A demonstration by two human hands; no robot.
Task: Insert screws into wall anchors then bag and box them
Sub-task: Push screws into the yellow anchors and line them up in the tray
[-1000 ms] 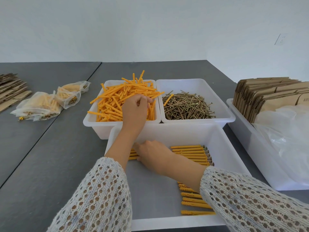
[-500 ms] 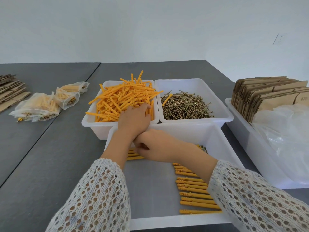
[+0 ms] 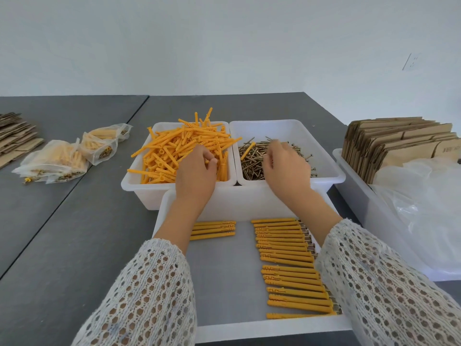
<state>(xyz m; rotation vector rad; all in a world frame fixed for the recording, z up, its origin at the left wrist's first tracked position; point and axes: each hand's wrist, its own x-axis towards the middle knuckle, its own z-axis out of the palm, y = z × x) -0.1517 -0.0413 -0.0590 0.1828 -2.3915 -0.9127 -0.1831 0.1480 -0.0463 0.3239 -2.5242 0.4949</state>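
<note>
Left hand (image 3: 197,171) rests in the rear-left bin (image 3: 139,188) on the heap of loose orange anchors (image 3: 179,148), its grip curled and pinching one anchor at the fingertips. Right hand (image 3: 287,168) is over the screws (image 3: 252,158) in the rear-right bin (image 3: 331,168); its fingers are blurred, so whether its grip holds a screw cannot be told. Assembled anchors (image 3: 284,245) lie in rows in the near tray (image 3: 249,328). Filled bags (image 3: 57,161) sit on the counter (image 3: 50,245) at left; flat cardboard boxes (image 3: 389,143) stand at right.

Hands (image 3: 195,171) in anchor (image 3: 184,148) and screw bins (image 3: 272,156)
</note>
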